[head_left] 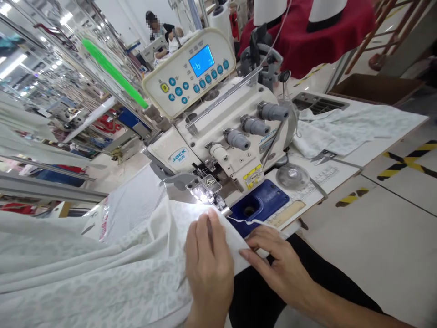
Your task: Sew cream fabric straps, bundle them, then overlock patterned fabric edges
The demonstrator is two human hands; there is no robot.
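A pale fabric piece with a faint spotted print (pixel 136 278) spreads over the left side and runs up to the lit presser foot of a white overlock sewing machine (pixel 201 136). My left hand (pixel 209 255) lies on the fabric just in front of the foot, fingers stretched out and pressing it flat. To its right, my right hand (pixel 273 257) pinches the fabric's edge between thumb and fingers. A narrow white strip (pixel 251 222) runs from near the foot toward my right hand. The fabric under my left palm is hidden.
Thread snips (pixel 324 157) and a round clear dish (pixel 292 176) rest on the right of the machine table. More printed fabric (pixel 344 130) lies behind them. Thread cones (pixel 269 11) stand on a red cloth. A person (pixel 160 34) sits at another machine beyond.
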